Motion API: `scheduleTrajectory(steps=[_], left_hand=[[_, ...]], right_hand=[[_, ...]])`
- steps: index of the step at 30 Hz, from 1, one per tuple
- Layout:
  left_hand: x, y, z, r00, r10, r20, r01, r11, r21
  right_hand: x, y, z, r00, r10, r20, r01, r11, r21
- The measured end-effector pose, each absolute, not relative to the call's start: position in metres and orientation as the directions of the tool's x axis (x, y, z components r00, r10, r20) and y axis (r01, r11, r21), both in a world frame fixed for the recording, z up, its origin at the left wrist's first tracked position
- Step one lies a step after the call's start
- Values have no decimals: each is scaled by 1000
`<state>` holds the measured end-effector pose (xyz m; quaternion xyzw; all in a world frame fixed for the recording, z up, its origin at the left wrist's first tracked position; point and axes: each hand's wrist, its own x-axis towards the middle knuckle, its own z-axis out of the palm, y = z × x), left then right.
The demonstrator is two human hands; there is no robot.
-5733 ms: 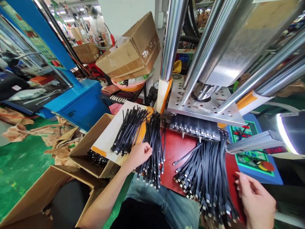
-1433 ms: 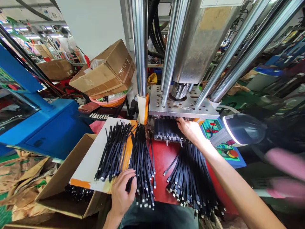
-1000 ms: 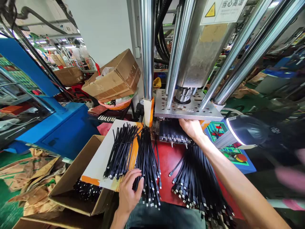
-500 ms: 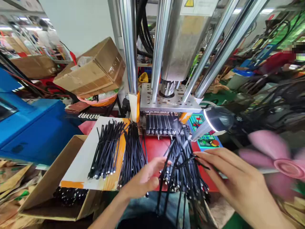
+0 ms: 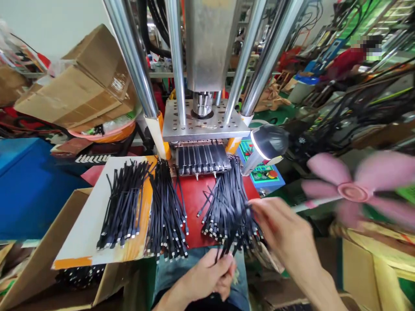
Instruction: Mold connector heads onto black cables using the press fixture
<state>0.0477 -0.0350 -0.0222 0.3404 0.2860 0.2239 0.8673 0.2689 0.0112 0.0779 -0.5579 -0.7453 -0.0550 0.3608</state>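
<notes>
My left hand [image 5: 212, 272], low in the middle, is closed around the lower ends of several black cables [image 5: 231, 233]. My right hand [image 5: 280, 220] pinches the same cables higher up, at the right. Behind them a pile of black cables [image 5: 223, 198] with metal plugs lies on the red table. A second bunch [image 5: 167, 211] lies left of centre, and a third [image 5: 125, 205] rests on a white board [image 5: 84, 216]. More black strips sit side by side in the fixture [image 5: 202, 160] under the press plate [image 5: 207, 127].
A lamp [image 5: 269, 140] and a control box [image 5: 270, 179] stand right of the press. A pink fan [image 5: 353, 192] spins further right. An open carton [image 5: 48, 263] is at lower left, below a blue machine [image 5: 35, 185]. A person in red [image 5: 345, 62] is in the background.
The view has shifted right. My left hand has come down and closed on the lower cable ends. The held cables are now gathered between both hands, in front of the right pile.
</notes>
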Motion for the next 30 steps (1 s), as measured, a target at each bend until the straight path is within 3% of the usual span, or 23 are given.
scheduleTrajectory(steps=[2,3,4,6,8,10,13,15,18,21,25,30], left_hand=[[43,-33,-20,746,525,-410,-63,669,741],[42,-33,-18,760,502,-414,-40,671,741],[42,-32,-17,779,479,-406,-36,679,733],[41,-33,-15,811,451,-373,-57,695,717],[41,-32,-14,829,446,-339,-69,682,728],[39,-31,-12,846,428,-316,-37,640,768],[31,-25,-9,898,327,-295,72,553,830],[23,-18,-7,943,218,-249,117,484,867],[4,-7,-7,988,41,-150,122,395,911],[-22,2,-11,991,-50,-122,131,374,918],[-63,-1,-18,962,108,-249,178,442,879],[-112,-25,-10,698,574,-427,63,545,836]], right_hand=[[315,16,62,233,624,746,949,21,-314],[342,14,50,395,547,739,914,-154,-375],[368,8,37,538,528,657,840,-274,-468],[409,-15,7,723,603,337,661,-463,-591],[424,-51,-21,763,634,122,567,-567,-598],[412,-88,-43,748,664,2,528,-593,-608],[362,-125,-60,572,759,-311,303,-548,-780],[321,-130,-59,275,817,-507,17,-531,-847],[261,-108,-47,-142,848,-510,-267,-529,-806],[207,-67,-31,-355,815,-458,-355,-571,-740],[150,-17,-20,-549,678,-488,-235,-686,-689],[91,47,-7,-586,685,-432,-75,-577,-813]])
